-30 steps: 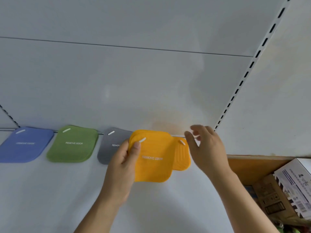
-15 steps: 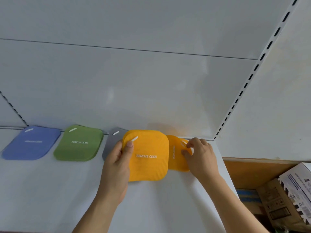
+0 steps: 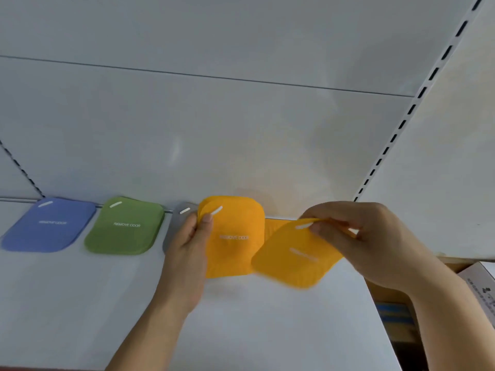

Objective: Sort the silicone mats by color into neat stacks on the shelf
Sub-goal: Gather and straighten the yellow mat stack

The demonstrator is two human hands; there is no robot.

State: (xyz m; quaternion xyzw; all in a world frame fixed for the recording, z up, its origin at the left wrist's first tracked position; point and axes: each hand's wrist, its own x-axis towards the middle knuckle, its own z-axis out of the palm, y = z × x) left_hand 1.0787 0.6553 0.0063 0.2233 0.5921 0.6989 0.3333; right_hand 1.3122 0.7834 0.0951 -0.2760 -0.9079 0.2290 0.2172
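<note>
The left hand [image 3: 187,253] is gripping an orange stack [image 3: 235,236] of mats at its left edge, thumb lying on the top mat near its white slot, fingers curled behind. The stack is being held tilted over the white shelf [image 3: 80,303], covering most of a grey mat [image 3: 176,226] lying just behind the hand. The right hand [image 3: 375,245] is pinching a single orange mat [image 3: 294,258] at its upper corner beside the slot, fingers curled round the edge; the mat is hanging tilted and blurred, its left edge overlapping the stack's right side. Another strip of orange [image 3: 276,226] is showing between them, against the back wall. Farther left, a green mat [image 3: 124,226] and a blue mat [image 3: 49,226] are lying flat on the shelf, side by side, apart from each other. A cardboard box [image 3: 479,285] is sitting beyond the shelf's right end.
</note>
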